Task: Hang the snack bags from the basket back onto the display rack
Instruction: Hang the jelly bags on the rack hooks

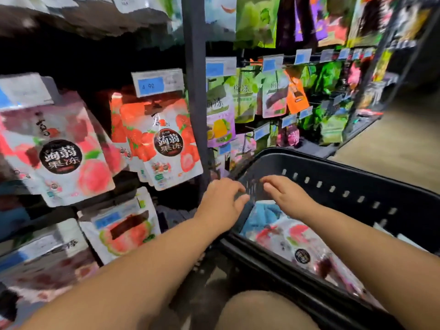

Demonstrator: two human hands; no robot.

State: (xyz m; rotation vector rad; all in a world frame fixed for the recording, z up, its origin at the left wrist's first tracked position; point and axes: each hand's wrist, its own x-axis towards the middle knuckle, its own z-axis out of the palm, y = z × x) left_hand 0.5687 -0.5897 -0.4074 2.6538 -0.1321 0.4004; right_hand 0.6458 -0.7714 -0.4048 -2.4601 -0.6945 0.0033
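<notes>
In the head view, the left hand (221,198) is hovering over the near-left rim of the black basket (345,177), and the right hand (287,196) is hovering just inside it, above the snack bags. Both grips are loosely curled and holding nothing. The bags are lying flat on the basket floor: a white bag with red fruit print (292,241) is sitting uppermost, and a blue bag (264,213) is showing just below the right hand. The step in hand looks like picking one bag out. It is best pinched at its top edge, near the hang hole, so that it is dangling straight once lifted. The display rack (195,91) is standing just left of the basket, with strawberry bags (164,144) and peach bags (64,158) hanging on it. The print needs matching to its own row, under the right price tag (157,83). Blur is hiding the hooks themselves.
</notes>
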